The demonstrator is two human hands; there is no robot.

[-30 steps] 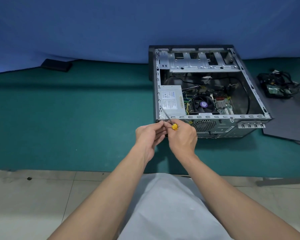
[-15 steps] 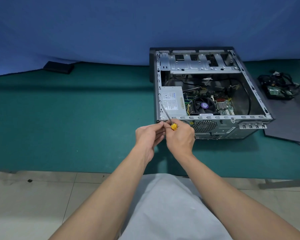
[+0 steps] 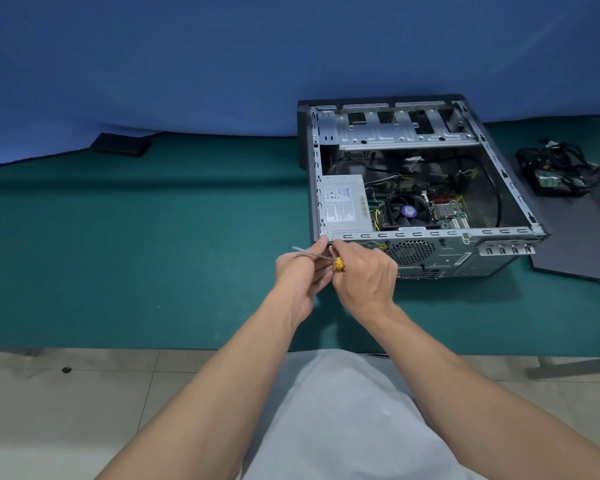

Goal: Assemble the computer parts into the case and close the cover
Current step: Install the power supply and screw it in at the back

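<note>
Grey metal computer case [image 3: 430,233] lies open on the green bench [image 3: 153,254], black cables [image 3: 561,161] tangled to its right. At its near-left corner, right hand [image 3: 364,275] grips a yellow-handled screwdriver [image 3: 338,263]; left hand [image 3: 300,275] grip unclear.

Power supply label [image 3: 342,202]: print too small, unreadable.
</note>
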